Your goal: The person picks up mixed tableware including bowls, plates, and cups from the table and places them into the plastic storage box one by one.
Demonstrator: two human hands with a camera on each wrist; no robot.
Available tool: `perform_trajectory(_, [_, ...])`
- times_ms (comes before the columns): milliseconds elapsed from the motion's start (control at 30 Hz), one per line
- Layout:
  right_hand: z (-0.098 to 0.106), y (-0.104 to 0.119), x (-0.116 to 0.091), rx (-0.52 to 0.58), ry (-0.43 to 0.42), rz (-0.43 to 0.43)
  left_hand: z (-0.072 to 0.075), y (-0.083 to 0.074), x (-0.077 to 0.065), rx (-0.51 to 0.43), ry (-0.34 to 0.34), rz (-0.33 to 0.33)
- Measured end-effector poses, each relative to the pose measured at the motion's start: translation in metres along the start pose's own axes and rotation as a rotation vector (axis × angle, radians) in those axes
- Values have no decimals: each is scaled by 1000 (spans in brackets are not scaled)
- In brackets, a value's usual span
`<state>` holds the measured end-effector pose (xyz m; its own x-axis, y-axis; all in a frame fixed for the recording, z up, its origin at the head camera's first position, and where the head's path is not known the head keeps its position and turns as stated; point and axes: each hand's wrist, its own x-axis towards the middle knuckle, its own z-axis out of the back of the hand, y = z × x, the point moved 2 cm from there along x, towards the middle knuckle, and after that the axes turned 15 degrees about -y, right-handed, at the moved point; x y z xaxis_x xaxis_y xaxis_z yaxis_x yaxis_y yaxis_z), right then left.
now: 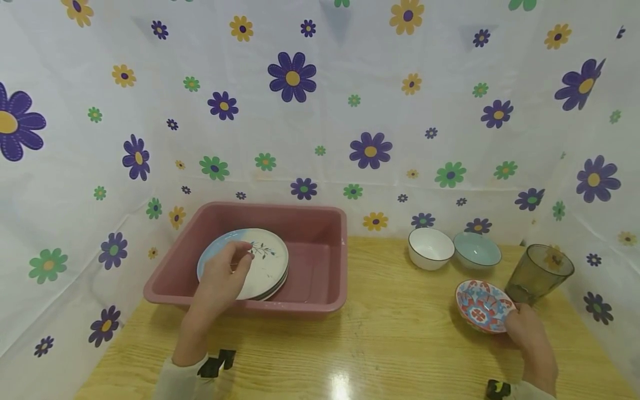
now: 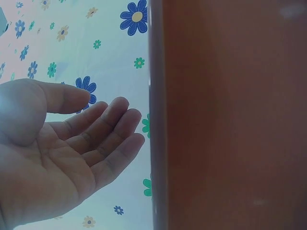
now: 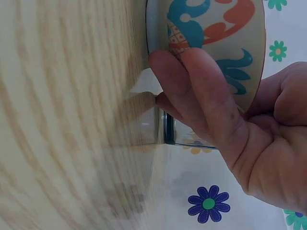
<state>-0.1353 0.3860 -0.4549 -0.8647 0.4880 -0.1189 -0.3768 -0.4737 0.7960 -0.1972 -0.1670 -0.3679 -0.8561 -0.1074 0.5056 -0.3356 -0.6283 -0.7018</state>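
My right hand [image 1: 532,336] grips the rim of a small bowl [image 1: 481,305] patterned in red and blue, at the right of the table. In the right wrist view the fingers [image 3: 211,86] lie under the bowl's painted outer side [image 3: 244,28], and the bowl is held close over the wood. My left hand [image 1: 220,278] hovers above a stack of plates [image 1: 265,272] in a pink basin [image 1: 320,306], overlapping them in the head view. Its fingers are loosely bent with nothing between them, palm showing in the left wrist view [image 2: 57,153].
Behind the patterned bowl stand a white bowl [image 1: 431,250] and a pale green bowl [image 1: 477,251]. A tinted glass [image 1: 540,272] is right beside the right hand. Flower-printed sheeting [image 1: 320,111] closes off the back and sides of the wooden table [image 1: 390,333].
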Motion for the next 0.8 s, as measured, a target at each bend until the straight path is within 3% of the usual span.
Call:
perform_trajectory(367, [-2,-4,-1,178,22,-75,-2,2,0,11,20,4])
perform_trajectory(800, [-4,-8,1,181,-11,-77,0,1,-1,7,30,20])
